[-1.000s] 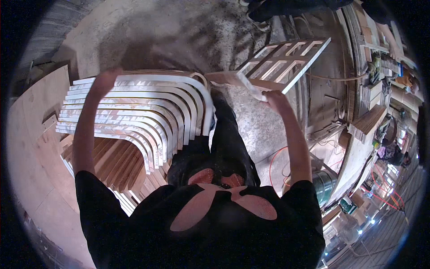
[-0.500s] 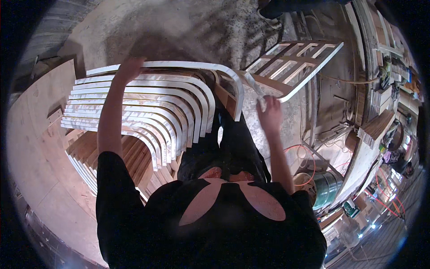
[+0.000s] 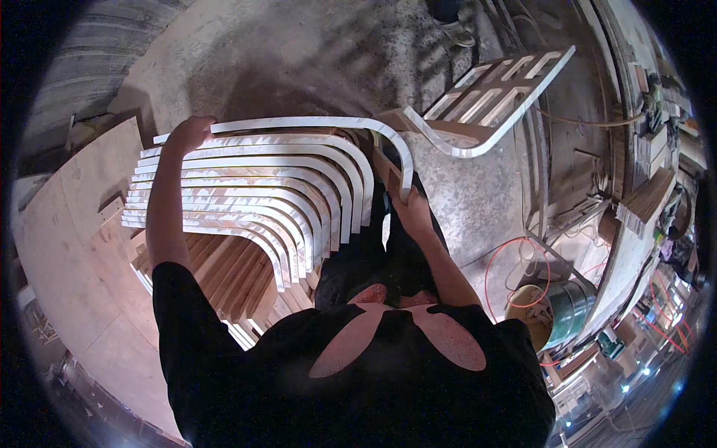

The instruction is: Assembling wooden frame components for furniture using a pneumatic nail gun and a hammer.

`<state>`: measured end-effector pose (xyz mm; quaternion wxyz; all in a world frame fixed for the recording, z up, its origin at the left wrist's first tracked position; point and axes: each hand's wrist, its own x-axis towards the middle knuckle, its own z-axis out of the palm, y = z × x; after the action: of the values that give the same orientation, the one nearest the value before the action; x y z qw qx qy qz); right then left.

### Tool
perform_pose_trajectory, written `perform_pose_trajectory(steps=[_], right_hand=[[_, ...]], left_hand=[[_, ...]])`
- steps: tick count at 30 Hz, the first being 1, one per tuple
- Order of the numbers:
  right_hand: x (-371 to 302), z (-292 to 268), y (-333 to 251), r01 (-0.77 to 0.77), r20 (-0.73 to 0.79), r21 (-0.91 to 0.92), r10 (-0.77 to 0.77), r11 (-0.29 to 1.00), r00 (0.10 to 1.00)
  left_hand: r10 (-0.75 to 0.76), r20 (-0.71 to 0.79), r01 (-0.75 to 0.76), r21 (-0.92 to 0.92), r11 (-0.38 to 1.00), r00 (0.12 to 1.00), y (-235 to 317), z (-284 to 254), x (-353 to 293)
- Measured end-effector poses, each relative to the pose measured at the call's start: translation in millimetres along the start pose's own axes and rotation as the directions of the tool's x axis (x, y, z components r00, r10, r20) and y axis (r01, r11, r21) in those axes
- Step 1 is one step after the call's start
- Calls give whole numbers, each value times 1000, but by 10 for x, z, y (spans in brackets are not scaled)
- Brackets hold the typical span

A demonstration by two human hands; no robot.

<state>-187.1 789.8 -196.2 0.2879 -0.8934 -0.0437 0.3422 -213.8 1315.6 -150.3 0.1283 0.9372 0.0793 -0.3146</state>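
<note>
Several curved wooden frames (image 3: pixel 287 163) with white-coated edges stand nested in a row in front of me. The farthest curved frame (image 3: pixel 314 122) sits a little apart from the others. My left hand (image 3: pixel 193 134) is closed around its upper edge near the left end. At the bent right end, my right hand (image 3: pixel 412 210) wraps around the lower tip of that same frame; some of its fingers are hidden. To the right, a separate curved slatted frame (image 3: pixel 489 140) rests on the floor, apart from both hands.
A large pale board (image 3: pixel 75 246) lies at left, beside the row. On the right are a green drum (image 3: pixel 571 313), an orange hose (image 3: pixel 489 272) and stacked timber (image 3: pixel 648 198). Another person's foot (image 3: pixel 457 33) shows at the far edge.
My right hand has moved left and nearer, from beside the separate slatted frame onto the end of the farthest frame. My left hand stays on its left end. The view has shifted slightly.
</note>
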Motion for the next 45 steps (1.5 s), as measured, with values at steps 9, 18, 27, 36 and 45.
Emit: perform_pose_trajectory(steps=[9, 18, 27, 36, 45], right_hand=[[-328, -37, -356, -19, 309, 316, -84, 949, 947], [-300, 16, -403, -51, 375, 332, -82, 942, 923], [217, 153, -75, -596, 590, 542, 237, 593, 772], [347, 205, 58, -262, 518, 242, 104, 934, 849], [269, 181, -129, -178, 508, 174, 67, 968, 859]], left_hand=[[-111, 170, 135, -138, 981, 979, -238, -108, -24], [212, -73, -185, 275, 944, 974, -791, 316, -69], [-237, -308, 289, 134, 948, 921, -302, 609, -244], [-357, -198, 338, -122, 933, 913, -137, 374, -339], [-422, -429, 492, 60, 869, 798, 221, 468, -385]])
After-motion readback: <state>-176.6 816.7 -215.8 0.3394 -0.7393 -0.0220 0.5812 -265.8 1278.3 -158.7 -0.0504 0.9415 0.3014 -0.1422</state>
